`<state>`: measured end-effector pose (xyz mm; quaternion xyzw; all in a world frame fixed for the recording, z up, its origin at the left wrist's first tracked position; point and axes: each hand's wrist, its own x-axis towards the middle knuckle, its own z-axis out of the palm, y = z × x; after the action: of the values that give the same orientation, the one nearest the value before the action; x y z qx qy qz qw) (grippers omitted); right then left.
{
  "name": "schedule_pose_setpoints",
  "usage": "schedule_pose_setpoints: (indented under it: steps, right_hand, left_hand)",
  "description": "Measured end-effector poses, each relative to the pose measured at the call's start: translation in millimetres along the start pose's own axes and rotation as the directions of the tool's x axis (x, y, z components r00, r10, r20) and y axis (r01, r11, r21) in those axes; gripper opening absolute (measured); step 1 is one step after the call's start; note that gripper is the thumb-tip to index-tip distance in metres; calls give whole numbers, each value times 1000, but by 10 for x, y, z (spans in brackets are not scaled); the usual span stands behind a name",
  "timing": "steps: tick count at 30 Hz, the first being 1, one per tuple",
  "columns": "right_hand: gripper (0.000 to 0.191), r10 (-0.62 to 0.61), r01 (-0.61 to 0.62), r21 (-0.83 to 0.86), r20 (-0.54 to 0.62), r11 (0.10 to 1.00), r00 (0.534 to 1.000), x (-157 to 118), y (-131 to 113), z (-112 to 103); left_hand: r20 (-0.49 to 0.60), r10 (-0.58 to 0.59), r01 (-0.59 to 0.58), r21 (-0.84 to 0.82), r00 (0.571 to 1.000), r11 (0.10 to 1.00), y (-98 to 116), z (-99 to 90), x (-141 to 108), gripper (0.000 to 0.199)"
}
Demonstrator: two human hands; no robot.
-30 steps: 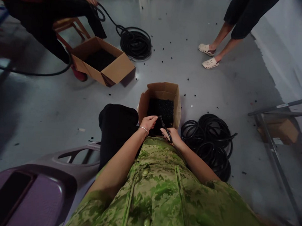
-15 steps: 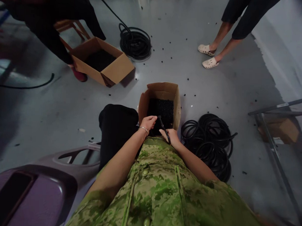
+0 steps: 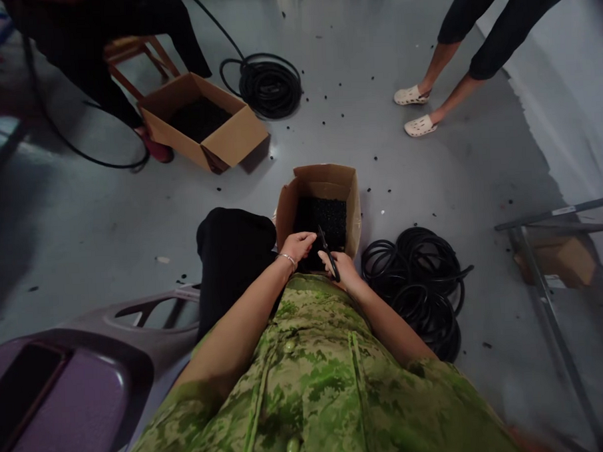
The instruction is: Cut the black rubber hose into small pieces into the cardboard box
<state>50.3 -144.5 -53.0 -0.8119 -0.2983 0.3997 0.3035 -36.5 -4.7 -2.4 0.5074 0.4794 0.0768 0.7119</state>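
Note:
My right hand (image 3: 340, 264) is closed around a pair of black-handled scissors (image 3: 329, 254), whose blades point up and away from me. Close beside the blades, the fingers of my left hand (image 3: 300, 245) are pinched together; whatever they hold is too small and dark to make out. Both hands are over the near side of an open cardboard box (image 3: 352, 217). Inside it lies a mass of small black pieces (image 3: 325, 213).
Coils of black hose (image 3: 418, 284) lie right of the box, another coil (image 3: 270, 87) farther off. A seated person has a second cardboard box (image 3: 237, 137) in front; another person stands in pale clogs (image 3: 420, 126). A phone (image 3: 26, 391) rests on a purple chair (image 3: 89, 402).
The scissors have swung slightly and now point more directly away from me, with my right hand turned a little. At the far left, the seated person's black hose has moved into a curve.

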Motion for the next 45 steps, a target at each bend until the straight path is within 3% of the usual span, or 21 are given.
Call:
schedule_pose_setpoints:
  steps: [7, 20, 24, 30, 36, 45]
  right_hand:
    - [59, -25, 17, -56, -151, 998, 988, -133, -128, 41]
    - [63, -66, 28, -222, -169, 975, 983, -181, -215, 8]
    - [64, -82, 43, -230, -160, 972, 984, -156, -154, 17]
    - [61, -4, -17, -145, -143, 989, 990, -149, 24, 66]
    - [61, 48, -47, 51, -1, 998, 999, -220, 84, -16]
    - [56, 9, -9, -42, 9, 999, 1000, -153, 72, -17]
  left_hand:
    - [-24, -34, 34, -17, 999, 999, -9, 6, 21, 17]
    - [-77, -70, 71, 9, 995, 997, 19, 29, 21, 27]
    - [-72, -83, 83, -1, 994, 997, 23, 25, 28, 24]
    - [-60, -41, 37, -74, 997, 997, 13, 6, 33, 22]
    - [-31, 10, -12, -68, 999, 998, 23, -1, -3, 19]
    - [-8, 40, -40, -57, 999, 998, -8, -7, 11, 21]
